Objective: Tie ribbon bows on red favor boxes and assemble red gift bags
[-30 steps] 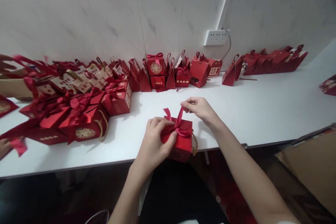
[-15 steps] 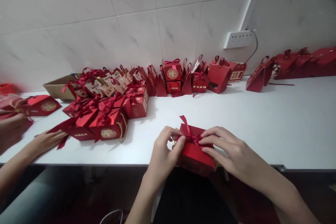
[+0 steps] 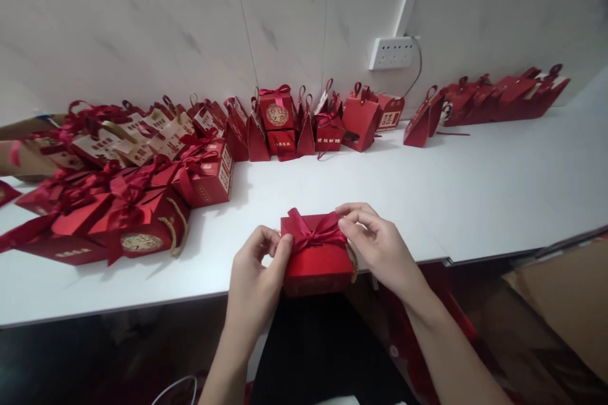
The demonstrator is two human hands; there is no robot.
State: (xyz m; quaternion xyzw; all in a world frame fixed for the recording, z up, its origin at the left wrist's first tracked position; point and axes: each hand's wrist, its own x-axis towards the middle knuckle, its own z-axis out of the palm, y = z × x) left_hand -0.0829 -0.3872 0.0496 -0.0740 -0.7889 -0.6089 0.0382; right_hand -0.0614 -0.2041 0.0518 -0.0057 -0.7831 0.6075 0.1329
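Observation:
A red gift box (image 3: 320,269) with gold rope at its sides lies at the table's front edge, before me. On its top is a dark red ribbon bow (image 3: 314,235). My left hand (image 3: 256,272) pinches the ribbon at the box's left side between thumb and fingers. At the right, my right hand (image 3: 377,243) has its thumb and fingertips closed on the end of the bow's right loop. The fingertips partly cover the ribbon ends.
Several ribboned red boxes (image 3: 90,228) are grouped on the white table (image 3: 403,190) at left. More small red boxes (image 3: 280,115) line the wall, below a white socket (image 3: 392,52). A cardboard box (image 3: 565,304) is at lower right.
The view has swung right, and the other person's hands at left are out of sight. The box has turned squarer to me; the bow looks wider, and my right hand has shifted to its right end.

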